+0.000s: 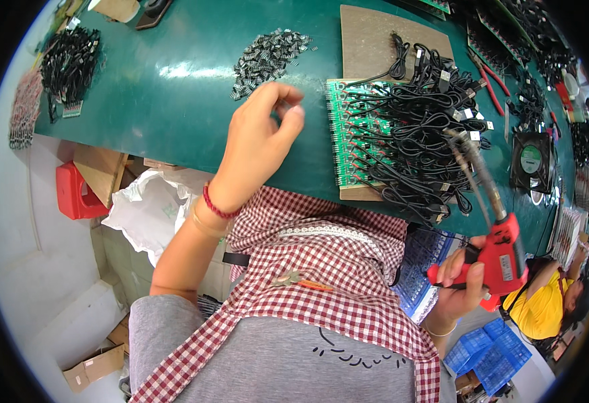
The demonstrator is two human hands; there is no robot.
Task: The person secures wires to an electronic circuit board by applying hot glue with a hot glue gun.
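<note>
The left hand [262, 138] is raised over the near edge of the green bench [173, 101], wrist bent back, a red bead bracelet [218, 205] round it, and its thumb and fingertips are pinched nearly together; whatever small part sits in that grip is too tiny to make out, so I cannot tell whether anything is held. Just beyond the fingertips lies one loose heap of small dark metal connectors [267, 57]. The right hand [459, 282] hangs low off the bench edge, forearm coming up from below, fingers wrapped tight round the handle of one red soldering gun [499, 248], whose long metal barrel angles up and left so the tip reaches into a tangle of black cables [415, 127]. That tangle lies across one green circuit-board panel [348, 134], which rests on a brown board [375, 40] at the bench's middle. A second bundle of black cables [69, 60] sits at the far left of the bench. One small black fan [531, 161] stands at the right, well apart from both hands. On the person's red-checked apron [321, 269] rests one pair of orange-handled snips [301, 281]. A red plastic stool [78, 195] stands under the bench at the left, beside a crumpled white bag [150, 208].
</note>
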